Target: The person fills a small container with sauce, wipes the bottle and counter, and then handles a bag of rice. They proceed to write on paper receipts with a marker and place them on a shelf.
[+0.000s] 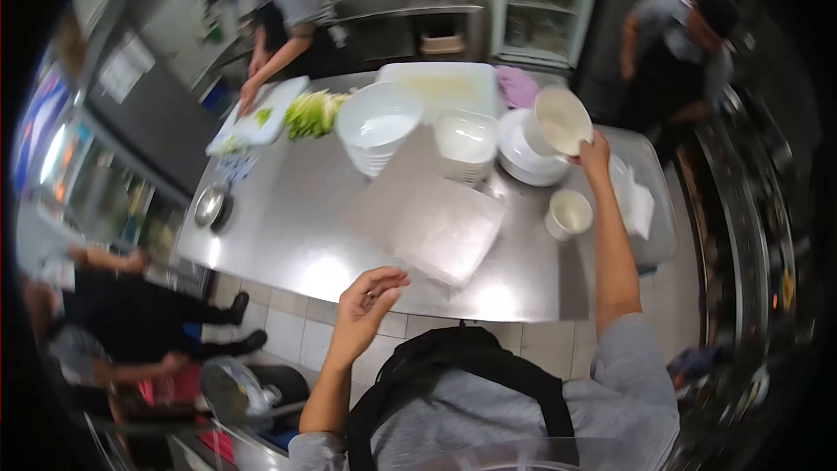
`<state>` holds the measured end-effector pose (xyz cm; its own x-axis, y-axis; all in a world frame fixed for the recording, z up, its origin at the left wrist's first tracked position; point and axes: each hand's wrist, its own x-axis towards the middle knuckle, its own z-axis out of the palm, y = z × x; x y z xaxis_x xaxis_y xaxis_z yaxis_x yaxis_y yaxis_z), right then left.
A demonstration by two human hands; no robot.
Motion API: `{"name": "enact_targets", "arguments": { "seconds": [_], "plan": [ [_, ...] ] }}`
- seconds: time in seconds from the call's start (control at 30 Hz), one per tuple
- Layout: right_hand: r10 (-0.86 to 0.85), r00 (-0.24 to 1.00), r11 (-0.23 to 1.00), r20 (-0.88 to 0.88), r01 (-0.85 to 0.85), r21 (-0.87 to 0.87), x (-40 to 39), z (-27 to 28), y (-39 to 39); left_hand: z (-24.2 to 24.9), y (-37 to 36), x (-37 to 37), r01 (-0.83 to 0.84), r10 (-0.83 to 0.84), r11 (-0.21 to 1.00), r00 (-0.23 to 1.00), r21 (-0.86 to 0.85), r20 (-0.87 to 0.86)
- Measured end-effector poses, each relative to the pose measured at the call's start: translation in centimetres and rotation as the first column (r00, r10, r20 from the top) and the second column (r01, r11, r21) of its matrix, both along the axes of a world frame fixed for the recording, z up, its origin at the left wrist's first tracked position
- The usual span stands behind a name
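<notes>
My right hand (594,160) reaches out over the right part of the steel table, its fingers closed on the edge of a white paper tub (558,119). The tub is tilted, so its pale inside faces the camera. Below it on the table stands a smaller white paper cup (569,214). Stacked white plates (534,170) lie just behind and under the held tub. Near the table's front edge hovers my left hand (368,303), open and holding nothing, fingers slightly bent. Closest to it is a flat, pale, shiny sheet-like pile (458,235) on the tabletop.
Stacks of large round bowls (377,118) and square bowls (466,139) stand mid-table. Behind are lettuce (314,115), a white cutting board (436,78) and a purple cloth (517,87). A small metal bowl (210,206) sits left. Several people work around the table.
</notes>
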<state>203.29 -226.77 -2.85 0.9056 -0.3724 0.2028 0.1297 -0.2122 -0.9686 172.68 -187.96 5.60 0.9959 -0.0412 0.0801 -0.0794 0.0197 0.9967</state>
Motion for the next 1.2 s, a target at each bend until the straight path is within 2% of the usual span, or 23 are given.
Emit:
{"name": "enact_targets", "arguments": {
  "seconds": [0.07, 0.1, 0.13, 0.17, 0.2, 0.23, 0.27, 0.3, 0.37, 0.43, 0.47, 0.53, 0.6, 0.73, 0.8, 0.83, 0.87, 0.9, 0.93, 1.0, 1.07, 1.17, 1.2],
  "plan": [
    [0.024, 1.000, 0.998, 0.008, -0.023, -0.055, 5.0, -4.5, -1.9, -2.6, 2.6, -2.2, -0.213, 0.200, 0.970, 0.973, -0.117, -0.118],
    [0.029, 0.985, 0.998, -0.169, -0.039, -0.054, 8.3, -7.3, -3.7, -4.3, 4.2, -4.0, -0.320, 0.309, 0.947, 0.931, -0.025, -0.195],
    [0.150, 0.969, 0.632, -0.198, -0.248, -0.734, 8.5, -6.8, -4.4, -5.7, 5.3, -6.2, -0.431, 0.433, 0.900, 0.858, 0.069, -0.276],
    [0.245, 0.969, -0.038, -0.022, -0.013, -0.999, 8.5, -6.0, -4.8, -6.7, 6.2, -8.4, -0.523, 0.525, 0.849, 0.814, 0.078, -0.251],
    [0.281, 0.959, -0.204, 0.019, 0.079, -0.976, 8.0, -5.1, -5.2, -7.0, 6.7, -10.9, -0.643, 0.640, 0.762, 0.727, 0.079, -0.251],
    [0.141, 0.989, 0.537, -0.045, -0.115, -0.836, 12.1, -6.9, -6.6, -7.3, 7.2, -12.9, -0.705, 0.701, 0.703, 0.662, 0.095, -0.266],
    [0.240, 0.900, 0.591, 0.364, 0.162, -0.790, 8.9, -2.2, -2.5, -7.4, 7.9, -14.8, -0.748, 0.742, 0.655, 0.609, 0.108, -0.281],
    [0.232, 0.967, 0.935, -0.106, -0.251, -0.248, 5.2, 1.8, 1.6, -7.8, 8.5, -16.5, -0.805, 0.784, 0.588, 0.541, 0.085, -0.304],
    [0.488, 0.873, 0.858, -0.012, -0.482, -0.176, -5.5, 9.1, 11.5, -7.6, 9.3, -18.8, -0.864, 0.836, 0.495, 0.446, 0.089, -0.319],
    [0.860, 0.453, 0.472, 0.234, -0.881, -0.026, -11.9, 9.2, 18.2, -6.1, 8.5, -19.1, -0.901, 0.876, 0.425, 0.384, 0.088, -0.291],
    [0.967, 0.172, 0.149, 0.188, -0.980, 0.132, -13.7, 7.8, 21.3, -5.7, 9.0, -19.1, -0.911, 0.885, 0.404, 0.365, 0.087, -0.291],
    [0.907, -0.410, -0.334, -0.098, -0.840, 0.427, -19.1, 9.9, 29.5, -4.3, 10.5, -19.0, -0.882, 0.851, 0.471, 0.462, -0.024, -0.250],
    [0.730, -0.622, -0.636, -0.285, -0.770, 0.049, -23.2, 10.0, 36.8, -2.2, 12.4, -19.0, -0.853, 0.831, 0.509, 0.522, -0.117, -0.193],
    [0.600, -0.663, -0.688, -0.448, -0.713, 0.133, -24.5, 9.3, 44.4, 2.8, 17.8, -20.4, -0.628, 0.666, 0.732, 0.741, -0.264, 0.083],
    [0.729, -0.464, -0.486, -0.502, -0.868, 0.097, -24.2, 9.4, 47.5, 5.0, 21.0, -21.0, -0.338, 0.420, 0.905, 0.809, -0.260, 0.411],
    [0.780, -0.378, -0.441, -0.499, -0.898, -0.008, -24.0, 8.6, 49.3, 5.9, 22.2, -21.2, -0.339, 0.427, 0.901, 0.807, -0.271, 0.408],
    [0.772, -0.382, -0.446, -0.509, -0.895, -0.004, -24.3, 8.6, 50.9, 6.8, 23.4, -21.3, -0.148, 0.313, 0.919, 0.836, -0.365, 0.450],
    [0.794, -0.314, -0.398, -0.521, -0.916, -0.054, -24.6, 8.8, 52.6, 7.5, 24.6, -21.3, 0.048, 0.202, 0.897, 0.839, -0.439, 0.505],
    [0.813, -0.247, -0.352, -0.528, -0.930, -0.106, -24.7, 8.9, 54.5, 8.0, 25.7, -21.3, 0.039, 0.215, 0.895, 0.836, -0.445, 0.505],
    [0.785, -0.287, -0.426, -0.549, -0.894, -0.141, -24.9, 8.4, 58.1, 8.4, 27.8, -21.4, 0.306, 0.025, 0.789, 0.851, -0.533, 0.525],
    [0.698, -0.379, -0.506, -0.608, -0.862, -0.044, -25.7, 8.1, 61.9, 7.7, 30.2, -21.9, 0.262, 0.026, 0.831, 0.863, -0.491, 0.505],
    [0.571, -0.511, -0.622, -0.643, -0.780, 0.067, -26.9, 7.2, 68.2, 6.8, 33.3, -22.2, 0.108, 0.211, 0.562, 0.940, -0.820, 0.269],
    [0.540, -0.537, -0.650, -0.649, -0.755, 0.084, -27.0, 6.6, 70.5, 7.1, 35.0, -22.4, 0.081, 0.252, 0.551, 0.933, -0.831, 0.258]
  ]
}}
